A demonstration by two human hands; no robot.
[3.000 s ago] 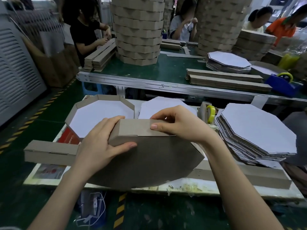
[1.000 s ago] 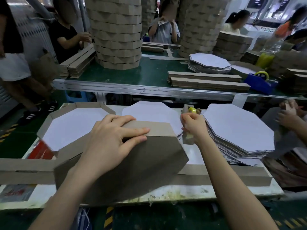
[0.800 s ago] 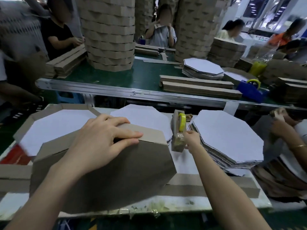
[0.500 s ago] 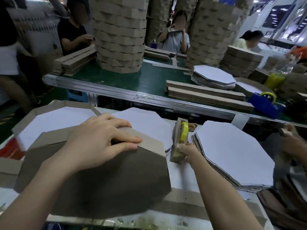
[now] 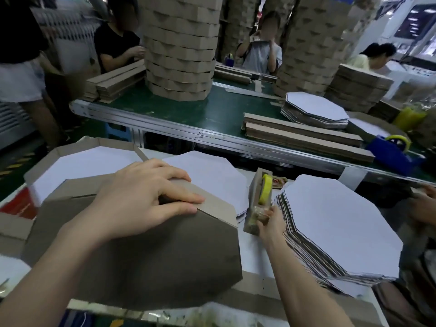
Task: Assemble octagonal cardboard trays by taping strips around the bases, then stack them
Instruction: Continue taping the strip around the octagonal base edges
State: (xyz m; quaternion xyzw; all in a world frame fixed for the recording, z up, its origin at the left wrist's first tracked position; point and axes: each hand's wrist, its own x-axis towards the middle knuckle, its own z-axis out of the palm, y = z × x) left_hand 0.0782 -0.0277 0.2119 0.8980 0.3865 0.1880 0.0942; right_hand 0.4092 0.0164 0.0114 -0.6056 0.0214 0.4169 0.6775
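Note:
A brown octagonal base point(image 5: 153, 263) stands tilted toward me on the white bench, with a cardboard strip point(image 5: 212, 204) folded along its top edges. My left hand point(image 5: 141, 204) lies flat over the strip's top corner and presses it against the base. My right hand point(image 5: 269, 223) reaches to the cardboard tape dispenser point(image 5: 256, 201) with its yellow roll point(image 5: 265, 191), and its fingers pinch at the dispenser's lower front. A finished tray point(image 5: 82, 161) with a white floor lies at the left.
A thick stack of white octagonal bases point(image 5: 337, 230) sits at the right, a smaller one point(image 5: 212, 175) behind the tray. Loose strips lie along the near bench edge. Across the green conveyor point(image 5: 188, 114) stand tall tray stacks point(image 5: 179, 48), strip bundles, a blue dispenser point(image 5: 394, 149) and several workers.
My right hand left the strip and reached right to the tape dispenser, now gripping at its lower front. My left hand spread flat over the strip's corner. The view has shifted.

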